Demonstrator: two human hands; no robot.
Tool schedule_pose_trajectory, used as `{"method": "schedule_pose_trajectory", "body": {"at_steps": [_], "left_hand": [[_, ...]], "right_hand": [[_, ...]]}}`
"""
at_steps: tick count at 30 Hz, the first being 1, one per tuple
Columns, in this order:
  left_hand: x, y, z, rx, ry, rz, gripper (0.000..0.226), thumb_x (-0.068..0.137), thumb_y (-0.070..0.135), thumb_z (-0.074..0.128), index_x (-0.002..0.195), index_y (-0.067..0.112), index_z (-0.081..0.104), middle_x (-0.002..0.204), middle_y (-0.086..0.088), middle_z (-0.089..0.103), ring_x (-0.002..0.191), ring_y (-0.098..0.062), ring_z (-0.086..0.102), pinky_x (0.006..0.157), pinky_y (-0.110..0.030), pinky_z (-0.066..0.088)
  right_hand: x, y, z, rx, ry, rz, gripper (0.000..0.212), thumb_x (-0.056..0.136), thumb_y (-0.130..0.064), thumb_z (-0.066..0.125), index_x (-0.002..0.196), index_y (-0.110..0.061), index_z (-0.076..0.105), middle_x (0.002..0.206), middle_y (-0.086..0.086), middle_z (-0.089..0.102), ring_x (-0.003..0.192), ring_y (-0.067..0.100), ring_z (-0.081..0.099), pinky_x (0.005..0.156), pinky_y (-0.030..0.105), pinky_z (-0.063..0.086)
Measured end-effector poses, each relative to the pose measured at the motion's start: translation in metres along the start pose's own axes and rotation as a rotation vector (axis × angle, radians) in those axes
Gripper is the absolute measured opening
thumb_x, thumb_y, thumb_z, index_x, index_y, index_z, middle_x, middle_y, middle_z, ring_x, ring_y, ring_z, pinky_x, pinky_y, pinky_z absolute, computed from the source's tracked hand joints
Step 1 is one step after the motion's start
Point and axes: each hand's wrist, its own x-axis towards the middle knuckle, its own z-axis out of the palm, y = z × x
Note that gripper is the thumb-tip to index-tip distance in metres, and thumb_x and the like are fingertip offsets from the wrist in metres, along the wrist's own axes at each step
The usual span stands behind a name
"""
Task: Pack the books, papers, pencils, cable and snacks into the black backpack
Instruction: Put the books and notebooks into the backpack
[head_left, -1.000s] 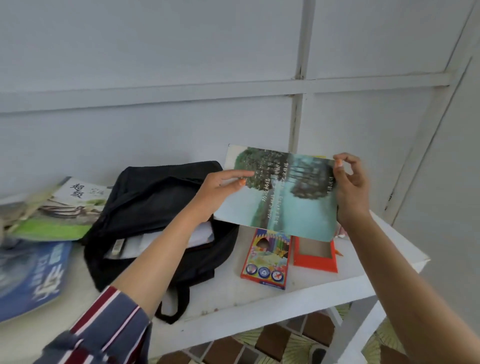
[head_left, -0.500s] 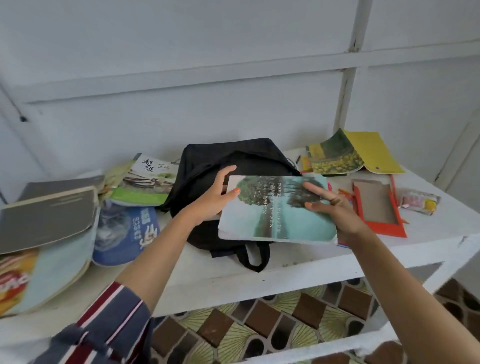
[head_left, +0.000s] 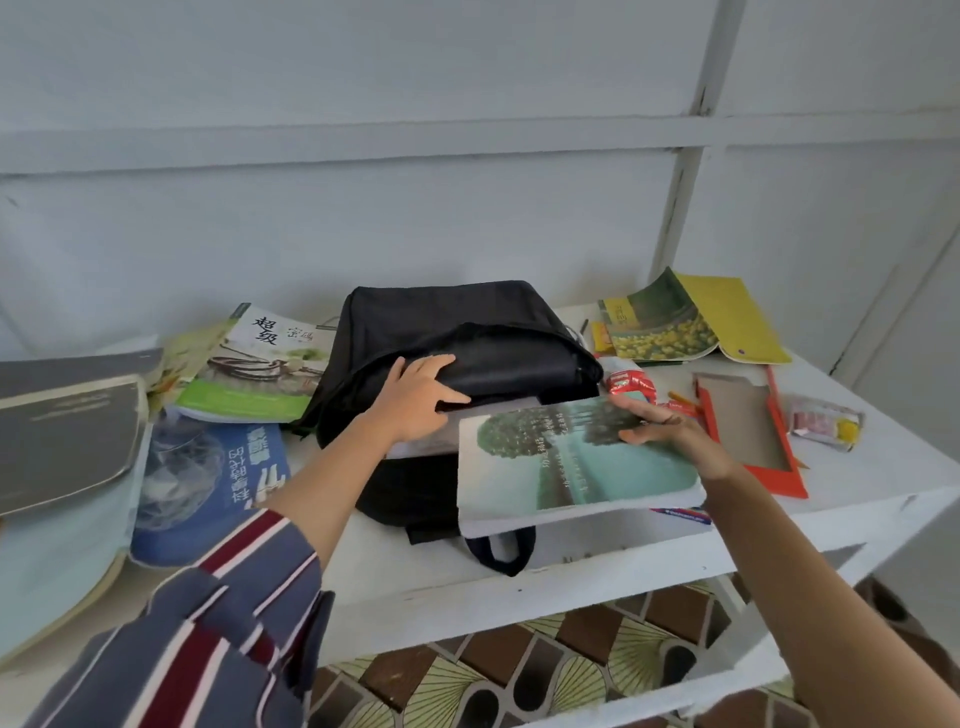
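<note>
Tabletop: white painted board, flat, edges chipped.

Black backpack: soft matte fabric, slumped at the middle of the tabletop, mouth open toward us, a looped strap hanging at the front edge. We see pale paper inside the opening.

Grey book: large, curved cover, on the far left, its small print too blurred for us to read.

Teal book: thin paperback, glossy cover with trees over water and a column of white characters we cannot read; it lies tilted at the backpack's mouth, partly over its front.

Blue book: glossy, white Chinese lettering seen upside down, left of the backpack.

Green-and-white book: bold black characters "超级" on the cover, behind the blue one.

Yellow booklet: flower-field picture, propped at the back right.

Orange cardboard tray: flat, rectangular, right of the teal book.

Left hand: fingers spread on the backpack's upper flap, thumb under its edge, gripping it.

Right hand: thumb on top, pinching the teal book's far right part.

Red snack packet: crinkled foil, just beyond the right hand.

Clear snack wrapper: red and yellow contents, far right.
</note>
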Motion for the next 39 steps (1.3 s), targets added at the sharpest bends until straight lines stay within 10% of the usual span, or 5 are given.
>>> {"method": "schedule_pose_trajectory", "body": {"at_steps": [4,17,26,32,39], "left_hand": [[0.013,-0.007,-0.023,-0.099,0.086,0.000,0.045,0.087,0.016,0.058,0.128,0.033,0.054,0.149,-0.002,0.032,0.133,-0.023,0.034,0.115,-0.049,0.015],[0.028,-0.023,-0.075,-0.390,0.114,0.016,0.062,0.068,0.040,0.080,0.126,0.034,0.057,0.143,0.003,0.038,0.134,-0.017,0.034,0.114,-0.043,0.025],[0.028,-0.023,-0.082,-0.407,0.107,0.065,0.063,0.069,0.034,0.080,0.127,0.027,0.057,0.140,0.002,0.041,0.130,-0.017,0.037,0.111,-0.037,0.027],[0.029,-0.023,-0.082,-0.428,0.115,0.073,0.062,0.069,0.032,0.081,0.126,0.027,0.058,0.137,0.002,0.043,0.128,-0.017,0.040,0.109,-0.037,0.030],[0.029,-0.025,-0.084,-0.445,0.109,0.074,0.060,0.070,0.029,0.081,0.126,0.026,0.059,0.139,0.003,0.042,0.129,-0.015,0.038,0.109,-0.034,0.029]], "right_hand": [[0.005,-0.005,0.012,0.197,0.078,0.007,0.049,0.083,0.012,0.051,0.123,-0.016,0.056,0.102,-0.005,0.063,0.068,-0.003,0.064,0.055,0.006,0.047],[0.045,-0.007,0.115,0.565,0.513,-0.113,0.034,0.086,0.008,0.056,0.110,-0.016,0.063,0.102,0.010,0.067,0.093,0.024,0.065,0.090,0.036,0.053],[0.053,-0.024,0.099,-0.490,-0.085,0.160,0.078,0.086,-0.023,0.064,0.147,-0.029,0.015,0.079,0.007,0.059,0.051,0.016,0.056,0.042,0.020,0.044],[0.061,-0.014,0.098,-1.323,-0.113,-0.367,0.058,0.086,-0.040,0.060,0.139,-0.043,0.036,0.149,-0.001,0.031,0.136,0.019,0.029,0.112,0.039,0.025],[0.087,-0.001,0.102,-1.271,-0.171,-0.288,0.048,0.093,-0.042,0.050,0.138,-0.046,0.035,0.156,-0.006,0.017,0.144,0.017,0.015,0.117,0.044,0.014]]}}
